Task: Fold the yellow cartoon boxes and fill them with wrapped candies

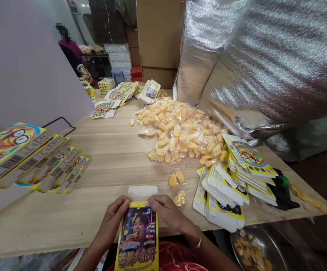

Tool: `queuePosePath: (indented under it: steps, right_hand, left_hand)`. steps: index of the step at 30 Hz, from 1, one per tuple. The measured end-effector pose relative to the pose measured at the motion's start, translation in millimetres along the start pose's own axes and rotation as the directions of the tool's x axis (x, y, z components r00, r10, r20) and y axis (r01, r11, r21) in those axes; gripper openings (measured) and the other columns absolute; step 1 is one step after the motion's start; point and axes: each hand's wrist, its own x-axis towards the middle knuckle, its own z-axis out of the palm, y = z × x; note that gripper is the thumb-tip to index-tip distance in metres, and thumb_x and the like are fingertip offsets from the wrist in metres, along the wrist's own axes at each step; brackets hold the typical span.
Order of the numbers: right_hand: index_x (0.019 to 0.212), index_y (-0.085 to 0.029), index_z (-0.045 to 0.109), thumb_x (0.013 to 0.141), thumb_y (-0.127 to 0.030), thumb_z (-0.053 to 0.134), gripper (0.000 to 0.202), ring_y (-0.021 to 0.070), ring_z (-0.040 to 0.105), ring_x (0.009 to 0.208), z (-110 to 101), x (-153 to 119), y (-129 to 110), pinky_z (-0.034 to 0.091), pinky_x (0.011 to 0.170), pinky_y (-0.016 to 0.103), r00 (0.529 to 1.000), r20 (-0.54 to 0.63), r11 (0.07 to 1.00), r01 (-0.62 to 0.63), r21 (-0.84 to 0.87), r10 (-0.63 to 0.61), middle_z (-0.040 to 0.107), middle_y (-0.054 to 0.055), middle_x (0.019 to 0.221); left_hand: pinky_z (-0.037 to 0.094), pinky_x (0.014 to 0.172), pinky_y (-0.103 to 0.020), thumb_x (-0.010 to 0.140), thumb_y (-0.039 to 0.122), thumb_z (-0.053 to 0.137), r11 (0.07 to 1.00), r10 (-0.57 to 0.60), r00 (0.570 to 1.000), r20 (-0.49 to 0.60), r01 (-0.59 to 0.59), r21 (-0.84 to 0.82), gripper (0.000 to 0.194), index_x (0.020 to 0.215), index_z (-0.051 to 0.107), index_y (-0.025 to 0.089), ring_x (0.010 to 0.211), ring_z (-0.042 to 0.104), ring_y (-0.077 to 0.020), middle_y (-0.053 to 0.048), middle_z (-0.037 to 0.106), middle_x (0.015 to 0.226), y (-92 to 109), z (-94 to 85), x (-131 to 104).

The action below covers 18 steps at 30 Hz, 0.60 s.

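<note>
A yellow printed cardboard box (137,235) with a white top flap (143,192) sticking up is held at the table's front edge. My left hand (115,212) pinches its upper left corner. On the upper right corner, the thumb and fingers of my right hand (169,214) are closed in the same way. Just beyond my right hand lie a few clear-wrapped yellow candies (179,198). Farther back spreads a big heap of the same wrapped candies (184,130).
Flattened yellow boxes (222,184) lie stacked at right, beside a black-and-green object (284,188). Finished-looking boxes (36,162) stand in a row at left. A metal bowl (258,248) of candies sits below the table. Silver foil bags (265,67) border the back right. A person (71,51) is far behind.
</note>
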Motion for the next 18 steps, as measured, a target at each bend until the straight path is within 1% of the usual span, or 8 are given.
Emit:
queuePosePath:
  steps: [3,5,7,10,12,14,16,18]
  right_hand:
    - [0.062,-0.016,0.053,0.095,-0.054,0.037,0.052,0.0106,0.045,0.059,-7,1,-9,0.035,0.058,0.024,0.992,0.128,0.995,0.028,-0.098,-0.015,0.047,-0.003,0.060]
    - [0.074,-0.017,0.061,0.098,-0.048,0.035,0.047,0.0137,0.055,0.071,-4,-1,-12,0.042,0.066,0.025,0.995,0.017,0.977,0.097,-0.189,-0.095,0.059,0.001,0.073]
    - [0.103,-0.019,0.064,0.099,-0.039,0.036,0.035,0.0176,0.060,0.095,4,-6,-13,0.045,0.083,0.029,0.967,-0.124,0.948,0.185,-0.257,-0.223,0.066,0.006,0.100]
    - [0.137,-0.022,0.040,0.097,-0.030,0.041,0.040,0.0175,0.058,0.110,12,-15,-14,0.043,0.096,0.033,0.908,-0.217,0.922,0.308,-0.235,-0.359,0.062,0.009,0.121]
    - [0.128,-0.023,0.049,0.093,-0.028,0.050,0.035,0.0176,0.061,0.107,13,-19,-18,0.045,0.094,0.033,0.904,-0.203,0.923,0.348,-0.166,-0.377,0.065,0.008,0.116]
    - [0.098,-0.021,0.063,0.088,-0.030,0.059,0.014,0.0182,0.063,0.098,10,-20,-24,0.048,0.087,0.031,0.923,-0.214,0.947,0.311,-0.077,-0.321,0.068,0.007,0.105]
    - [0.082,-0.019,0.064,0.083,-0.033,0.065,0.014,0.0167,0.064,0.085,7,-17,-30,0.050,0.074,0.028,0.946,-0.268,0.977,0.204,0.054,-0.182,0.068,0.006,0.095]
    - [0.082,-0.017,0.065,0.080,-0.033,0.068,0.016,0.0139,0.062,0.071,5,-13,-34,0.048,0.062,0.025,0.953,-0.299,0.981,0.096,0.170,-0.042,0.068,0.004,0.083]
  left_hand:
    - [0.039,0.053,-0.021,0.079,0.054,0.060,0.976,0.098,0.995,0.035,-0.103,0.190,0.041,0.063,0.055,0.017,0.058,0.044,-0.0116,0.003,0.048,0.061,6,-1.7,3]
    - [0.042,0.057,-0.022,0.080,0.053,0.059,0.951,0.201,0.979,0.020,-0.200,0.235,0.038,0.065,0.057,0.017,0.065,0.048,-0.0139,0.001,0.051,0.068,10,2.9,2]
    - [0.044,0.059,-0.022,0.079,0.049,0.063,0.952,0.266,0.962,-0.060,-0.253,0.173,0.030,0.077,0.060,0.019,0.067,0.051,-0.0141,0.001,0.053,0.073,12,8.9,-2]
    - [0.047,0.060,-0.022,0.078,0.042,0.067,0.967,0.254,0.954,-0.157,-0.251,0.042,0.039,0.112,0.055,0.028,0.066,0.055,-0.0130,0.005,0.056,0.076,14,12.8,-8]
    - [0.047,0.064,-0.023,0.078,0.041,0.067,0.951,0.301,0.949,-0.089,-0.292,0.103,0.037,0.112,0.059,0.028,0.071,0.058,-0.0144,0.003,0.060,0.080,18,10.6,-11]
    - [0.046,0.068,-0.023,0.079,0.041,0.066,0.906,0.373,0.927,0.039,-0.373,0.202,0.022,0.091,0.068,0.022,0.078,0.059,-0.0163,-0.001,0.062,0.082,24,7.4,-13]
    - [0.046,0.068,-0.023,0.080,0.040,0.064,0.892,0.371,0.923,0.100,-0.384,0.238,0.020,0.080,0.070,0.020,0.078,0.059,-0.0161,-0.002,0.063,0.083,32,6.4,-14]
    - [0.044,0.062,-0.021,0.080,0.039,0.065,0.931,0.294,0.954,0.061,-0.301,0.207,0.020,0.090,0.070,0.023,0.071,0.057,-0.0141,0.000,0.062,0.081,38,7.7,-15]
